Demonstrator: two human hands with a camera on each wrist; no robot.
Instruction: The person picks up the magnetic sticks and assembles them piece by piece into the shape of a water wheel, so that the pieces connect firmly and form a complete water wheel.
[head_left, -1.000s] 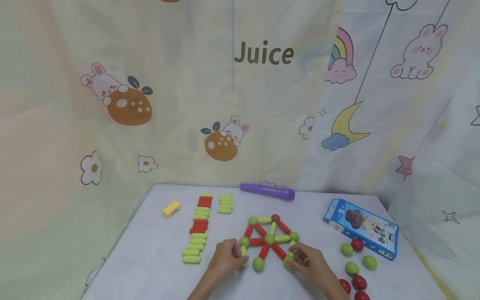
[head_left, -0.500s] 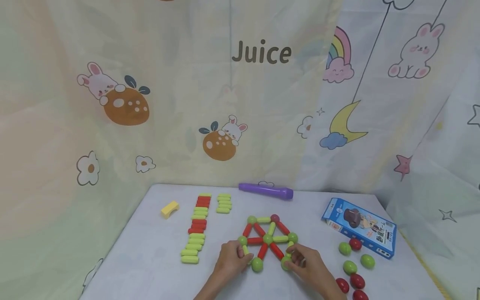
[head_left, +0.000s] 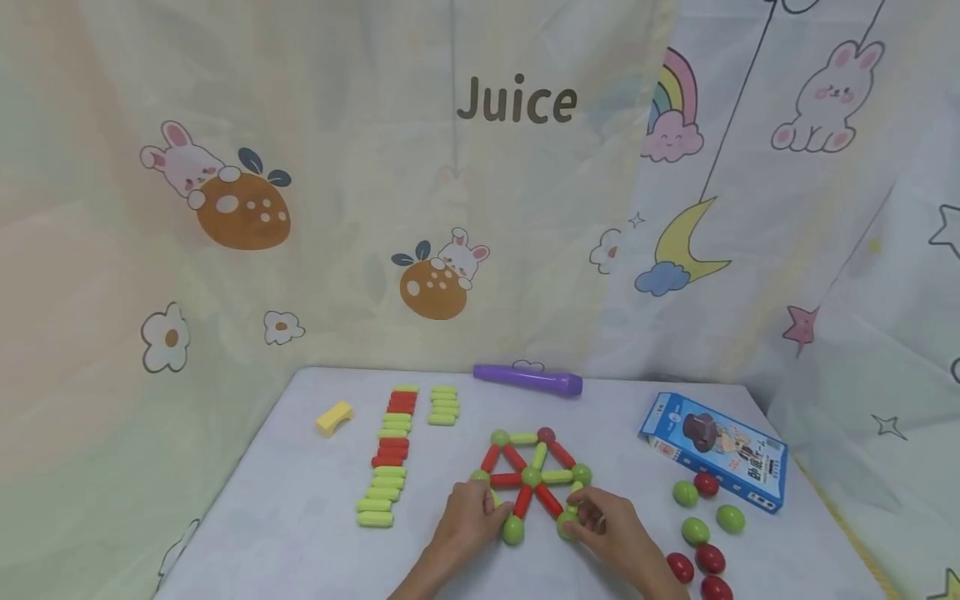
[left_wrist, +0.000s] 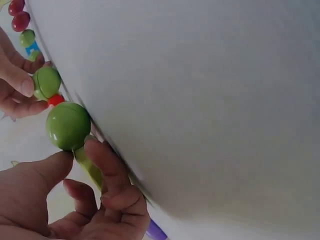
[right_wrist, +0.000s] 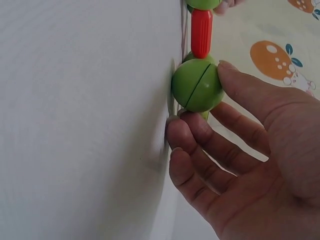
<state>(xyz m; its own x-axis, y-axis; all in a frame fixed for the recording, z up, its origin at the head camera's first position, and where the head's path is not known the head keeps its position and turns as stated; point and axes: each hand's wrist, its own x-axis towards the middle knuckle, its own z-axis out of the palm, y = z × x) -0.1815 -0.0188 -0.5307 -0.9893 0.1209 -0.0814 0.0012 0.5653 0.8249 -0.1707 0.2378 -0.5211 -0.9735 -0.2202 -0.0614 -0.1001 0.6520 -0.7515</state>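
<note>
A flat wheel-like frame of red and yellow-green rods and balls lies on the white table, with a green hub ball at its middle. On its left side my left hand pinches a yellow-green rod; in the left wrist view the rod's end meets the near-left green ball. My right hand holds the near-right green ball between thumb and fingers, beside a yellow-green rod. My left fingers partly cover the outer left green ball.
Loose rods line up in a column on the left, with a shorter row beside it. A yellow arched block, a purple microphone-shaped stick and a blue box lie farther back. Several red and green balls sit at right.
My left hand has moved the yellow-green rod inward, bringing its near end to the near-left green ball. My right hand stays at the near-right ball. The head view has shifted slightly.
</note>
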